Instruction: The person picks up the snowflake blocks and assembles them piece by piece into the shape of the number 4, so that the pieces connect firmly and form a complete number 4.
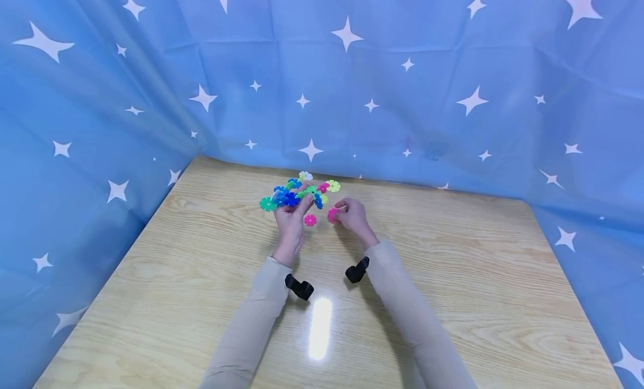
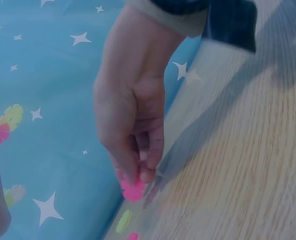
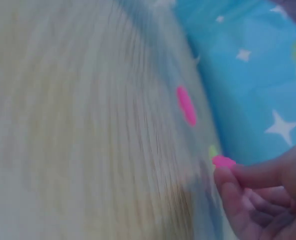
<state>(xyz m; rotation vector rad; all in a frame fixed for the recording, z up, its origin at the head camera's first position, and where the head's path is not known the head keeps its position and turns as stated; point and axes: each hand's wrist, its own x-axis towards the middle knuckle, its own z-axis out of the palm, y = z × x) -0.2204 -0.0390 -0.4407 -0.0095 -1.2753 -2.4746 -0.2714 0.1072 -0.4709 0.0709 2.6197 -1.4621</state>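
Observation:
My left hand (image 1: 290,224) grips a joined cluster of notched plastic flower discs (image 1: 289,199) in blue, green, white, pink and yellow, raised above the table. To its right, my right hand (image 1: 354,216) pinches a single pink disc (image 1: 332,215) between thumb and fingertips, apart from the cluster. The right wrist view shows this pinched pink disc (image 3: 223,161) at the fingertips. A loose pink disc (image 1: 310,220) lies on the table between the hands. Near the cluster's right side is a yellow-green disc (image 1: 324,199); the left wrist view shows a yellow-green disc (image 2: 123,221) on the table.
The wooden table (image 1: 453,277) stretches out around both hands. Blue cloth (image 1: 382,87) with white stars hangs behind it and along the sides. Black wrist cameras are strapped over both sleeves (image 1: 402,299). A bright light reflection lies near the front.

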